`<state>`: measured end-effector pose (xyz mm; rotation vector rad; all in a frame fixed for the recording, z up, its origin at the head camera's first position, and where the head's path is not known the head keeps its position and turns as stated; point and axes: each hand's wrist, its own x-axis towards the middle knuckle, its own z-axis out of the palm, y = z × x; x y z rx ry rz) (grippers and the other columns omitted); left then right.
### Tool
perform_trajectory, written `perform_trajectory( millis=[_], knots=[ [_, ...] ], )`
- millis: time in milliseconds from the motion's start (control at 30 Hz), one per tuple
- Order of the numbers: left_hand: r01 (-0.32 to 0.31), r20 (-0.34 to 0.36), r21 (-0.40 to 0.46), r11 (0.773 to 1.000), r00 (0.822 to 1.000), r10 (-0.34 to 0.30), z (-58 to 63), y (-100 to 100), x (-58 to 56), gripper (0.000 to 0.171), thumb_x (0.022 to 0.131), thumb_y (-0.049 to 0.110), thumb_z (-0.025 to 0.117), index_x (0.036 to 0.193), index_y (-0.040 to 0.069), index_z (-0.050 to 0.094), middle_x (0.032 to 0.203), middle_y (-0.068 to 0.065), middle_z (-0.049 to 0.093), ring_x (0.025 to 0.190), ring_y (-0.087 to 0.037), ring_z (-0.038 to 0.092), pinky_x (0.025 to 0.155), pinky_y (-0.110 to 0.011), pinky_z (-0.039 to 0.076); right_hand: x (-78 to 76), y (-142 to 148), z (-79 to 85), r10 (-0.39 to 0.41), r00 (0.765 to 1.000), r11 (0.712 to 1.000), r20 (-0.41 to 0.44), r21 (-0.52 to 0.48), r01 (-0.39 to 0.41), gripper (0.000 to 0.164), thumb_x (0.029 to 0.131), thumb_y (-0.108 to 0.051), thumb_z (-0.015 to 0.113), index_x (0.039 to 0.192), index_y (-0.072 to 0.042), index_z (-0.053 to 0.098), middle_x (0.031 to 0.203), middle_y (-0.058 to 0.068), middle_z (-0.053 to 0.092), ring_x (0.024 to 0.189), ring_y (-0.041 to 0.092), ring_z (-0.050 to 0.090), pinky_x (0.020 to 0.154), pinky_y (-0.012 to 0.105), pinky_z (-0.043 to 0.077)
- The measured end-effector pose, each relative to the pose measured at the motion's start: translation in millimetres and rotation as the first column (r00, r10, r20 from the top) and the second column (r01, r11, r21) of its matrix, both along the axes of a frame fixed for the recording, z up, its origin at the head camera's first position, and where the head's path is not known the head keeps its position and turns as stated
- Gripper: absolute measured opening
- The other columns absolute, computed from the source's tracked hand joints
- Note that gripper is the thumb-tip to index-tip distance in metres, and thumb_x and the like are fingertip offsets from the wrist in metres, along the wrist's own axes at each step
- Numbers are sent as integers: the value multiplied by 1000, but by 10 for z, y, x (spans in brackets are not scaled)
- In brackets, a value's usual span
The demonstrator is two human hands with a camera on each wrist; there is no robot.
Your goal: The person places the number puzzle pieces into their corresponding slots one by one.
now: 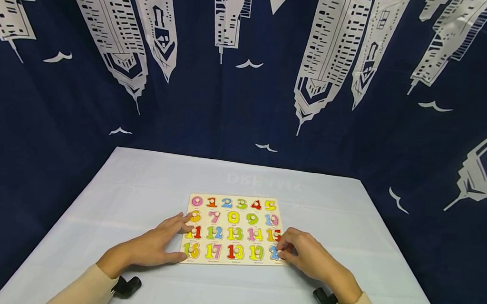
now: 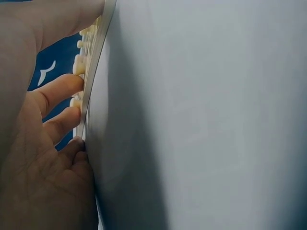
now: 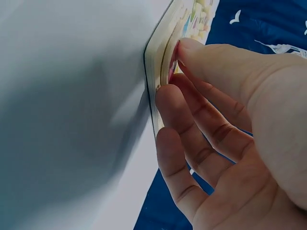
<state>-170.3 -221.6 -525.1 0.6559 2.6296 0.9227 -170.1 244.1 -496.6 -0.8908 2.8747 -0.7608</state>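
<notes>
A pale wooden number puzzle board (image 1: 223,258) lies flat on the white table, its colourful number pieces with small knobs set in rows from 0 upward. At the board's left edge my left hand (image 1: 150,246) rests with fingers spread, thumb at the lower corner and fingertips over the 6 and 11. My right hand (image 1: 310,256) pinches the last number piece (image 1: 274,253) at the lower right corner; its blue 2 shows and the rest is hidden behind the fingers. In the right wrist view, the thumb presses a pinkish-red part (image 3: 172,64) of this piece, low over the board.
The white tabletop (image 1: 160,179) extends around the board on all sides. Behind and beside it hangs a dark blue cloth (image 1: 212,116) printed with white buildings and birds. Black straps with small devices (image 1: 127,287) sit at both wrists, by the beige sleeves (image 1: 86,292).
</notes>
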Motion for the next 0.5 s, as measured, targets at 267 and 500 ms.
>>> perform_trajectory(
  millis=[267,500],
  knots=[
    [4,1,9,1000,1000,-4,8,4,29,80,99,48,91,169,26,58,197,-5,24,183,-46,18,141,-80,27,24,-38,-40,-2,1000,1000,14,-1,2,13,103,-11,90,105,-18,80,111,-8,75,91,-4,63,82,25,62],
    [10,-17,2,1000,1000,-10,-6,12,5,75,100,50,90,165,27,59,197,-5,23,183,-46,18,141,-80,28,26,-20,-66,-26,1000,999,16,-38,27,11,102,-10,90,103,-17,82,110,-5,76,91,-3,64,82,26,64]
  ],
)
